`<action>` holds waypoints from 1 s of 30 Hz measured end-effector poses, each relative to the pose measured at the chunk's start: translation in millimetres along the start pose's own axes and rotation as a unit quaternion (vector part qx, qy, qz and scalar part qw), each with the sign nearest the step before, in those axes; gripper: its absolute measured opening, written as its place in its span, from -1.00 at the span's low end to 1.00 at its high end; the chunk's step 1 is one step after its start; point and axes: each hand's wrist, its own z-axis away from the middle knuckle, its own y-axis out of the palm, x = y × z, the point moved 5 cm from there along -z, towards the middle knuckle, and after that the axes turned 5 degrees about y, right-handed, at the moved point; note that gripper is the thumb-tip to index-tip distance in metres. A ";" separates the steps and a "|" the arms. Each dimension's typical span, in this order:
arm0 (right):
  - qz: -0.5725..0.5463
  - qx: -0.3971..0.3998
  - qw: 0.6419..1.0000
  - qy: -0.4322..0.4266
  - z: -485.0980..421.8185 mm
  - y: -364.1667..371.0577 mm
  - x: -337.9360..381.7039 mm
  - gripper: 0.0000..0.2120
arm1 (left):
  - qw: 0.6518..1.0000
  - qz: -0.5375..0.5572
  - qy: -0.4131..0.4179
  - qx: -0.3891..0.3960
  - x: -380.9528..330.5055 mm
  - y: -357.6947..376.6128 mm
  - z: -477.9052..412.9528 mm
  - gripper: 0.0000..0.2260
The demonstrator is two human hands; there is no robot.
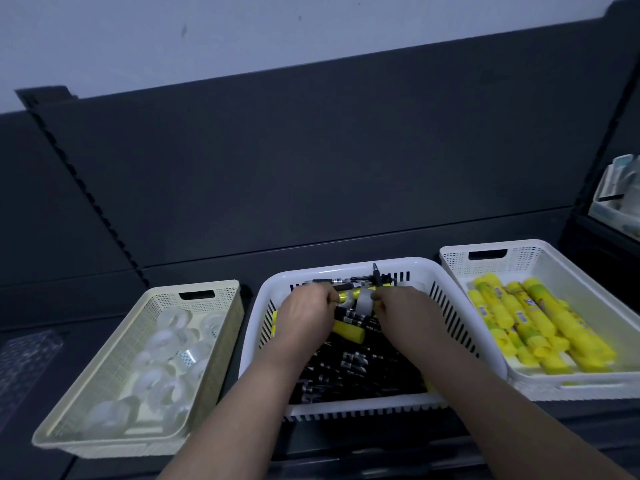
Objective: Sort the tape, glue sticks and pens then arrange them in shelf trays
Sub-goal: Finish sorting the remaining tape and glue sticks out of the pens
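Both my grips are in the white slotted plastic basket (pixel 346 407) of black pens (pixel 346 368).
My left grip (pixel 304 317) pinches a yellow glue stick (pixel 343 297). My right grip (pixel 405 313) curls round a clear tape roll (pixel 363 302) touching it. A cream perforated tray (pixel 104 446) sits left, a white perforated tray (pixel 571 389) right.

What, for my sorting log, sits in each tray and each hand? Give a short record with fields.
left tray: cream, holds clear tape rolls
middle basket: white, mostly black pens, plus a stray glue stick
right tray: white, holds yellow glue sticks
left hand: grips a held glue stick
right hand: pinches what looks like a tape roll
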 end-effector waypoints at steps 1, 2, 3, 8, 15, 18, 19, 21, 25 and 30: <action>-0.011 -0.004 1.000 0.008 -5.5 1.3 2.4 -0.80 | 1.000 -0.004 -0.004 -0.005 0.0 -1.4 -2.0 -0.78; -0.019 -0.009 1.000 0.017 -10.8 3.0 5.7 -0.78 | 1.000 -0.006 -0.009 -0.010 1.3 -2.9 -3.5 -0.78; -0.022 -0.013 0.999 0.026 -15.6 5.2 9.3 -0.76 | 1.000 -0.005 -0.013 -0.017 3.1 -5.0 -4.3 -0.78; -0.023 0.006 0.996 0.084 -29.4 18.4 19.2 -0.60 | 0.997 -0.006 -0.012 -0.071 15.0 -12.5 -9.3 -0.78; -0.062 -0.082 0.985 0.140 -14.0 -22.6 -7.5 -0.67 | 0.997 0.024 -0.005 0.069 5.0 8.9 -26.7 -0.75; -0.036 -0.124 0.985 0.117 -13.4 -36.6 -14.8 -0.63 | 0.991 0.087 -0.015 0.104 -5.1 15.2 -30.3 -0.78; -0.020 -0.117 0.988 0.102 -13.6 -37.6 -15.0 -0.63 | 0.993 0.065 -0.024 0.093 -4.9 15.1 -33.2 -0.78; -0.006 -0.100 0.992 0.082 -12.5 -37.2 -15.9 -0.62 | 0.998 -0.005 -0.028 0.052 -0.2 14.6 -39.7 -0.75; -0.044 -0.072 0.995 0.045 -6.6 -28.4 -21.1 -0.64 | 0.995 -0.084 0.012 0.055 5.0 29.6 -52.5 -0.64; -0.065 -0.043 0.997 0.012 -1.7 -23.3 -22.8 -0.64 | 0.993 -0.110 0.030 -0.013 5.8 28.7 -57.2 -0.78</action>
